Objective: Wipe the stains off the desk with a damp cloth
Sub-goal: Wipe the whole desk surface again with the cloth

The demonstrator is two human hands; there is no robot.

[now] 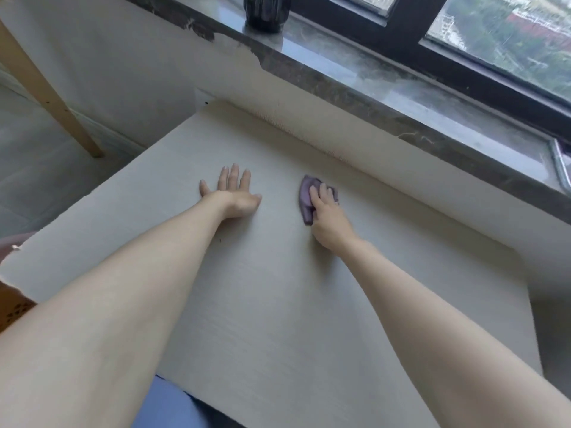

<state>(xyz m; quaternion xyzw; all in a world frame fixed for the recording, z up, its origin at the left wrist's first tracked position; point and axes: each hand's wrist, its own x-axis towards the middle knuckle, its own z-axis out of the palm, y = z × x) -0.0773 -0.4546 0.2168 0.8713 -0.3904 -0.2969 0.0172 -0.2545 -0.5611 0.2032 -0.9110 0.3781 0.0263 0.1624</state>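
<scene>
A pale wood-grain desk (272, 304) fills the middle of the view. My left hand (233, 193) lies flat on it with fingers spread, palm down, holding nothing. To its right, my right hand (327, 217) presses a small purple cloth (306, 196) onto the desk top, fingers laid over it and slightly bent. The cloth is bunched and partly hidden under my fingers. A tiny dark speck (220, 241) lies on the desk beside my left forearm.
A dark stone windowsill (355, 88) runs behind the desk, with a black ribbed pot (266, 12) on it and a window above. A wooden leg (46, 94) slants at the left. A brown cardboard box (14, 307) sits at the desk's left edge.
</scene>
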